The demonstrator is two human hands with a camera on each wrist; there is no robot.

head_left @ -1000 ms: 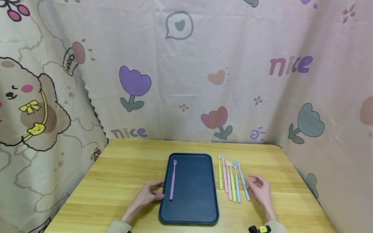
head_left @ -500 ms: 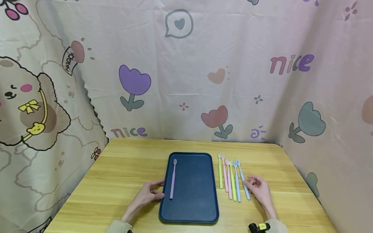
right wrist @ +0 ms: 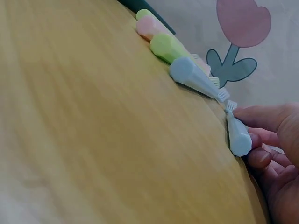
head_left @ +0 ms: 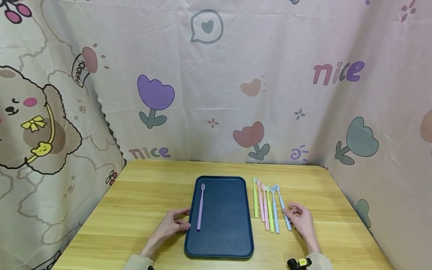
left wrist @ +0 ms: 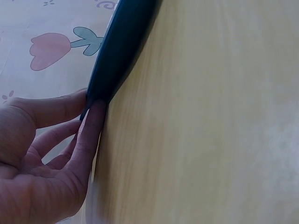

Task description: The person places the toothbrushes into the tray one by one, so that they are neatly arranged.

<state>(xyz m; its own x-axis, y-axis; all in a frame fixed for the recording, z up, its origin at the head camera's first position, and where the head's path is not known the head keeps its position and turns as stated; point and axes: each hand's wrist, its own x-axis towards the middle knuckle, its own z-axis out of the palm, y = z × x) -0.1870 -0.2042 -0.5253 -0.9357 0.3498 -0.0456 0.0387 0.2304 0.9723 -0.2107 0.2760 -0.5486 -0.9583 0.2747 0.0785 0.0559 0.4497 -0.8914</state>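
My left hand (head_left: 170,226) holds the left rim of a dark blue tray (head_left: 224,221); in the left wrist view its fingers and thumb pinch the tray's edge (left wrist: 114,60). A purple toothbrush (head_left: 200,210) lies lengthwise on the tray's left side. Right of the tray, my right hand (head_left: 301,222) pinches the outermost blue toothbrush (head_left: 281,201) by its handle. That toothbrush (right wrist: 239,139) appears near the table surface in the right wrist view, apart from the other blue toothbrush (right wrist: 189,72). Whether it is lifted, I cannot tell.
Beside the tray's right edge lie a green toothbrush (head_left: 255,202), pink toothbrushes (head_left: 261,204) and another green toothbrush (head_left: 270,213), close together with heads pointing away. The wooden table (head_left: 152,187) ends at a printed curtain (head_left: 209,93) behind.
My right hand has moved slightly left onto the outermost blue toothbrush and taken hold of it. That toothbrush has shifted a little right, widening its gap. The left hand stays on the tray.
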